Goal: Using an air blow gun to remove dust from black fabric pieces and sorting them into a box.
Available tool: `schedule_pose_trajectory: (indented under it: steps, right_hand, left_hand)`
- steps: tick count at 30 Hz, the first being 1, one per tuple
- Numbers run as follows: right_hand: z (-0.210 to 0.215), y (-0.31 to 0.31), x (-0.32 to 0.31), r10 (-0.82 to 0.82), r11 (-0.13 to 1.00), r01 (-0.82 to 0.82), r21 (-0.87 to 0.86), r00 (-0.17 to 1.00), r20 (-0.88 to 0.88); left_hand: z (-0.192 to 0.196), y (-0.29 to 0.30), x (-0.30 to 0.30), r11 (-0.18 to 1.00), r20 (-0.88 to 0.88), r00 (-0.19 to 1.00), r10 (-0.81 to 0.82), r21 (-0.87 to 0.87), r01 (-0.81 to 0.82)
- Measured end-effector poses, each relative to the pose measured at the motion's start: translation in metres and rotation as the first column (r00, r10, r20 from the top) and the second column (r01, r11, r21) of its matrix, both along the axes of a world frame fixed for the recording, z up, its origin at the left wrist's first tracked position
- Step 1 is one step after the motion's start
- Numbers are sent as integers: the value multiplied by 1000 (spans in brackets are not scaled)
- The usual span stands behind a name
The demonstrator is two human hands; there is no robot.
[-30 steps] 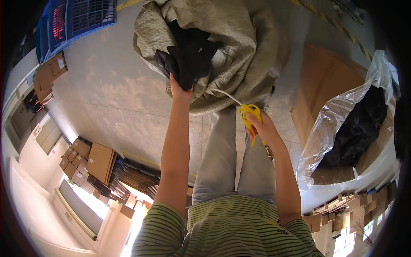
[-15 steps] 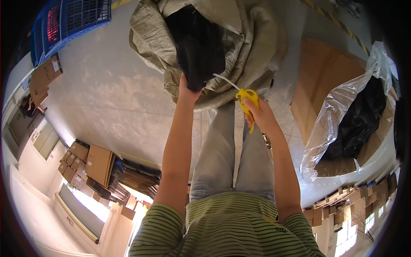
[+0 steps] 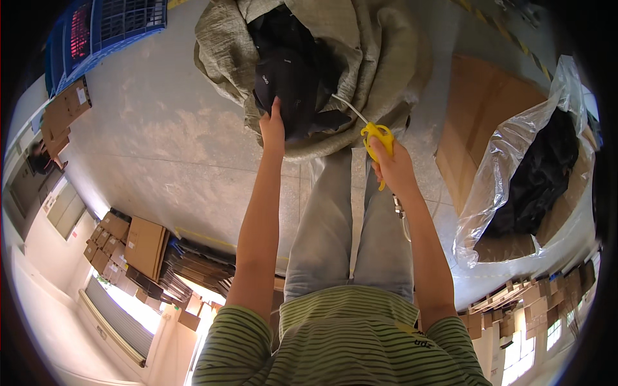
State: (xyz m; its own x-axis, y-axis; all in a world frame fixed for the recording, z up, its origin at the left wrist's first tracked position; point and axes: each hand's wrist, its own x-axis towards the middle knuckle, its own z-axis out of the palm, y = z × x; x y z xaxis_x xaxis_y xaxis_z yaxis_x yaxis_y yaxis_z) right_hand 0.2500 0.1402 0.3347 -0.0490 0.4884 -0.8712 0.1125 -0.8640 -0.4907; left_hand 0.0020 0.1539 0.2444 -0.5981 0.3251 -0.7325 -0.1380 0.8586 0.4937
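My left hand [image 3: 273,132] grips the near left edge of a black fabric piece [image 3: 286,80] with small white marks. The thumb lies on top and the other fingers are hidden beneath. A narrow flap sticks out at its right; the exact kind of item is unclear. It lies over the mouth of a big beige woven sack [image 3: 386,71], where more black fabric shows. In my right hand [image 3: 394,168], closed round its handle, is a yellow air blow gun [image 3: 378,139]. Its thin pale nozzle points up and left, the tip close to the fabric's right side.
An open cardboard box [image 3: 483,109] lined with clear plastic [image 3: 473,219] stands at the right, holding black fabric [image 3: 537,174]. Blue crates [image 3: 125,32] are at the far left. Cardboard stacks [image 3: 147,248] stand at the lower left. A metal hose fitting [image 3: 399,206] hangs below my right hand.
The black fabric has been turned and spread, so white marks and a flap now show. My left hand has shifted slightly left; the blow gun has moved slightly right.
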Motion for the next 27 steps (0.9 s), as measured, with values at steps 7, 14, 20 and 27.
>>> schedule_pose_trajectory:
  steps: [7, 14, 20, 27]
  right_hand:
    - [3, 3, 17, -74, 991, 47, -127, 974, -214]
    - [5, 7, 22, 84, 923, -267, -278, 843, -531]
    - [4, 6, 21, 194, 909, -363, -206, 804, -562]
    - [17, 2, 27, 123, 943, -280, -182, 798, -590]
  left_hand:
    - [11, 0, -44, 983, 153, 981, -118, 156, 94]
    - [37, -4, -70, 994, 590, 806, -40, 102, -25]
    - [18, -18, -57, 867, 522, 733, -436, 463, 186]
    - [-33, -29, -71, 766, 422, 733, -534, 609, 207]
